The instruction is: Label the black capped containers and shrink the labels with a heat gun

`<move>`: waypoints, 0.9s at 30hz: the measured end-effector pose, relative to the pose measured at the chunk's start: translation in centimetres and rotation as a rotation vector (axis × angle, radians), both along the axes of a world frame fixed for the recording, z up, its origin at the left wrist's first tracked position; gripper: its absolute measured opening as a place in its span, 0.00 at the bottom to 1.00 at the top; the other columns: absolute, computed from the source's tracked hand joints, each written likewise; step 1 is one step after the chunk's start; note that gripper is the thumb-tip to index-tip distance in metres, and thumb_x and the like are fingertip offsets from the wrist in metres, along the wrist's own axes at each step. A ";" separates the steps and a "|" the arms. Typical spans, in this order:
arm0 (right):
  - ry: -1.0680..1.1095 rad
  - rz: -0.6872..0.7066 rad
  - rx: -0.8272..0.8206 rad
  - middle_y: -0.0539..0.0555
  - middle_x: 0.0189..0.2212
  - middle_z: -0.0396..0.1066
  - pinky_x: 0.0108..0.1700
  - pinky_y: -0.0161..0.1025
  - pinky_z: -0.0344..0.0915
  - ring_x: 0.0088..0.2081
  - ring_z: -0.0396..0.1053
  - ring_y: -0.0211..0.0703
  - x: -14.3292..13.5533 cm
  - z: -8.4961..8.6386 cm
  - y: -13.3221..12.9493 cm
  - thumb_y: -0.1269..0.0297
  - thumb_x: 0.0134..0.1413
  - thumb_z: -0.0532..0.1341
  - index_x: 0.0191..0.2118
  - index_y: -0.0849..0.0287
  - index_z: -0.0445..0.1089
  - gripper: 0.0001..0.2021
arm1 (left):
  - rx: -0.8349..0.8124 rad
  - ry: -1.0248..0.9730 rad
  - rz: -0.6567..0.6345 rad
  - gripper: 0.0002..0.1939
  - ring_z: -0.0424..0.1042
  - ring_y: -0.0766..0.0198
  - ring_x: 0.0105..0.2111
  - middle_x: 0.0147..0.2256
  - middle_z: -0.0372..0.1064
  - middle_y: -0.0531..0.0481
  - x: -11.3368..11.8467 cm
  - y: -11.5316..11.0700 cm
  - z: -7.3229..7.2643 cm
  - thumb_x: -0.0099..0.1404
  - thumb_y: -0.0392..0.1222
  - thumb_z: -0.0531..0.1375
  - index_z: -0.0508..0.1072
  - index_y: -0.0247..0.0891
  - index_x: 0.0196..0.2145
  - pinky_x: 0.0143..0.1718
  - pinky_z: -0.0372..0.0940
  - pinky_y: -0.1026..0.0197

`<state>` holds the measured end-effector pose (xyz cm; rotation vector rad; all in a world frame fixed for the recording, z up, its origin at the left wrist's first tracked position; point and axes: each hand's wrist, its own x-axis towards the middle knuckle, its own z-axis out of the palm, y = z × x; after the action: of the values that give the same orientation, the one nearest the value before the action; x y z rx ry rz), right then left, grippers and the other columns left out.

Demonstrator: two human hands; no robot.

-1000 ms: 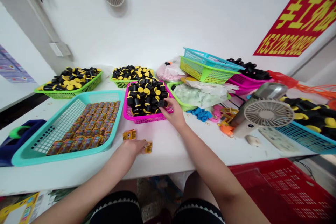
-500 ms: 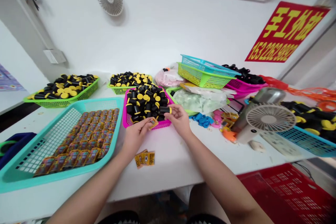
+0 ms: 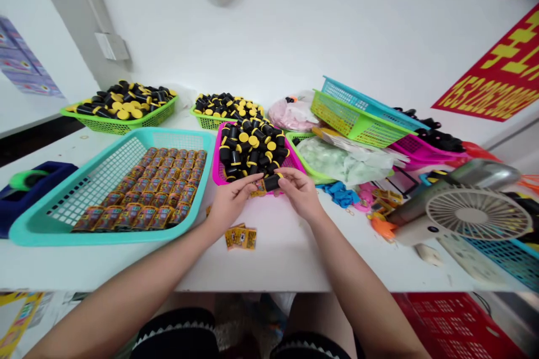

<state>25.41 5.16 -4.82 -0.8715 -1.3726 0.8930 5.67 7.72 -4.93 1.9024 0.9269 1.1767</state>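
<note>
In front of the pink basket (image 3: pixel 216 164), my left hand (image 3: pixel 233 197) pinches a small orange printed card (image 3: pixel 258 188). A black cylinder with a yellow end (image 3: pixel 273 182) is held between the fingers of my right hand (image 3: pixel 301 193). Card and cylinder meet between the two hands. Black and yellow cylinders (image 3: pixel 252 148) are heaped in the pink basket behind them. Several loose orange cards (image 3: pixel 241 237) lie on the table nearer to me. Left of my hands, the turquoise basket (image 3: pixel 105 240) holds rows of wrapped cylinders (image 3: pixel 147 197).
Two green baskets (image 3: pixel 162 116) of cylinders stand at the back left. A blue tape dispenser (image 3: pixel 46 185) is at the far left. Stacked baskets (image 3: pixel 357 118), blue pieces (image 3: pixel 341 193), a metal bottle (image 3: pixel 455 185) and a fan (image 3: pixel 475 214) are to the right.
My hands have come closer together, and the black cylinder now meets the card. The camera view has turned, shifting the scene to the right and tilting it.
</note>
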 end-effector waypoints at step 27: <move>-0.628 -0.171 0.534 0.59 0.49 0.68 0.52 0.51 0.69 0.51 0.68 0.48 -1.5 0.3 -1.0 0.61 0.52 0.66 0.50 0.52 0.67 0.18 | -0.398 -0.471 -0.312 0.36 0.73 0.68 0.29 0.34 0.75 0.49 0.6 0.1 0.5 0.54 0.43 0.68 0.57 0.36 0.56 0.31 0.65 0.67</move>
<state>23.92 4.15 -4.51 -0.8576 -1.9181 0.0813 6.23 7.84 -4.41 1.3132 0.5312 1.0866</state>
